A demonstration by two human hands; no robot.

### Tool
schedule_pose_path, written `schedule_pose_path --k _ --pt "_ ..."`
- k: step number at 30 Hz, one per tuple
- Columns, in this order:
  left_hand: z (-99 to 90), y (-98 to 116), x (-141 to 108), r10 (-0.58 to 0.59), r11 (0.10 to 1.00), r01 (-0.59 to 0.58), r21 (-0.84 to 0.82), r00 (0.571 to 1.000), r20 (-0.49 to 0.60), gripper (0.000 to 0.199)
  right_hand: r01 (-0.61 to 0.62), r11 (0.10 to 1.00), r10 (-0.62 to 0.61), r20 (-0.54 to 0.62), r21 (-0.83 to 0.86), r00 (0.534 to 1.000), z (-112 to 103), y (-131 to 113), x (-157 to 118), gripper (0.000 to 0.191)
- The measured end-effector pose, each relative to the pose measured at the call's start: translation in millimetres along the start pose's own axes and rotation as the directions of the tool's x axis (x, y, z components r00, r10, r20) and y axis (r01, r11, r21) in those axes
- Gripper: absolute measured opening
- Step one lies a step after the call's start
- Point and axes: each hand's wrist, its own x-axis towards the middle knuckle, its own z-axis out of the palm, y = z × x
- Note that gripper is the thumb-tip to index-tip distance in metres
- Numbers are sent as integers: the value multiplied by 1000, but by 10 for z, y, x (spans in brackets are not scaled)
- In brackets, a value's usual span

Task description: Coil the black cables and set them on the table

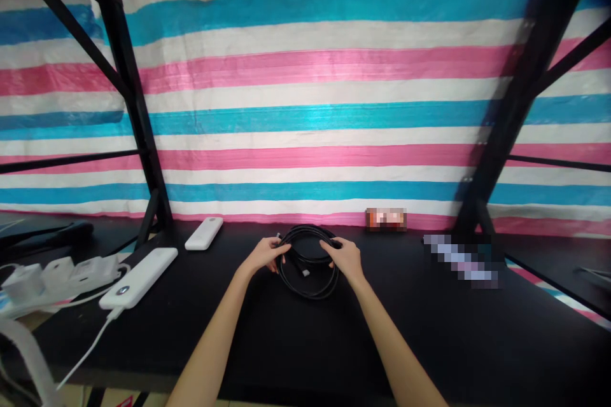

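Observation:
A black cable (310, 296) is wound into a round coil of several loops above the middle of the black table. On its left side my left hand (266, 253) grips the loops between thumb and fingers. My right hand (347, 257) pinches the coil's upper right side. One cable end, a light-coloured connector (305, 273), hangs inside the ring. Near my left fingertips a second small metallic tip shows at the coil's upper left. Whether the lower loops touch the tabletop, I cannot tell.
Two white power banks, a nearer one (139, 278) with a cord plugged in and a farther one (204, 233), lie at left. White chargers fill a power strip (62, 280) beyond them. Blurred items lie at right on the black table (296, 343). Black posts flank a striped sheet (315, 114).

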Motion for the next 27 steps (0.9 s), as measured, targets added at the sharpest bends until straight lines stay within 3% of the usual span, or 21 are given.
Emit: schedule_pose_path --k 2,4,6,8,12,14,16,20,23,27 --pt "-11 -14 -15 -27 999 25 24 995 93 41 -10 995 7 -34 -102 999 -34 -32 -25 37" --pt "-10 -19 -20 -26 1000 25 11 993 116 40 -8 977 -14 -104 -212 994 -66 -54 -43 39" --pt "-2 -18 -10 2 1000 -2 -15 999 53 38 -13 962 -19 -116 -272 993 -86 -57 -48 38" --pt "3 -16 10 38 998 -41 -52 997 -61 36 -20 967 16 -20 -255 1000 -87 -49 -42 37" --pt "-6 -17 50 11 987 -58 -148 952 -305 33 -19 1000 19 221 -5 975 -49 -45 -36 37" --pt "-16 -16 64 -47 973 -33 -227 940 -338 38 -54 982 -3 298 183 955 -19 -55 -43 32" --pt "-15 -8 73 -64 945 -41 -326 950 -305 36 -107 935 -11 329 339 944 8 -62 -44 28" --pt "69 19 82 25 880 -108 -462 983 -182 31 -211 825 103 229 524 968 26 -53 -9 26" --pt "202 24 83 69 888 -119 -444 989 -127 38 -236 759 193 137 607 972 -10 -38 27 25" --pt "350 8 89 26 922 -68 -381 993 -114 38 -238 728 242 83 643 967 -63 -18 55 21"
